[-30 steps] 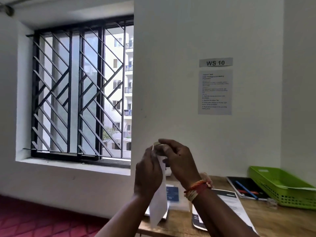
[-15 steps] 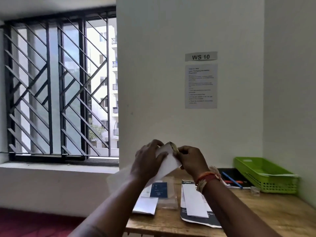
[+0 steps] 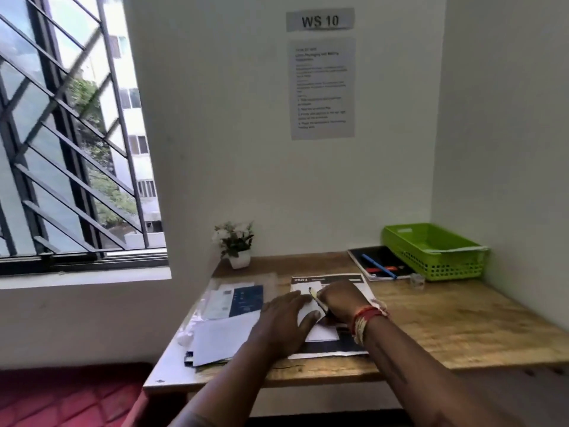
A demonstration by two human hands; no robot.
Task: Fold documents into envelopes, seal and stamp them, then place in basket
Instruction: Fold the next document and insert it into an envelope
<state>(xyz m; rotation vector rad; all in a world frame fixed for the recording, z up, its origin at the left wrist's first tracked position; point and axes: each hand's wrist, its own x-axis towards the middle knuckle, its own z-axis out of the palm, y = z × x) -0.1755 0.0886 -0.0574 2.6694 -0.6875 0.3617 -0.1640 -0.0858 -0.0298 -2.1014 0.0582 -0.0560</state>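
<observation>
Head cam, only one view here. Both hands are down on the wooden counter (image 3: pixel 446 318). The left hand (image 3: pixel 284 322) lies flat, fingers spread wide, pressing on a white envelope (image 3: pixel 320 331) that sits on top of a black-and-white printed sheet (image 3: pixel 354 280). The right hand (image 3: pixel 340 300), with red and white threads round the wrist, is curled narrow around a small yellowish stick-like thing (image 3: pixel 315 295), tip touching the envelope's top end; can't tell what it is, too blurry. Just left of that there's more white paper (image 3: pixel 221 337) and a blue-and-white leaflet (image 3: pixel 237 298) in a clear sleeve. The green basket (image 3: pixel 431 251) sits at the back right corner, something white inside it. Beside it is a black notebook (image 3: pixel 378 260) with a blue pen (image 3: pixel 377 265) on it. Small potted plant (image 3: pixel 235 245) against the wall.
</observation>
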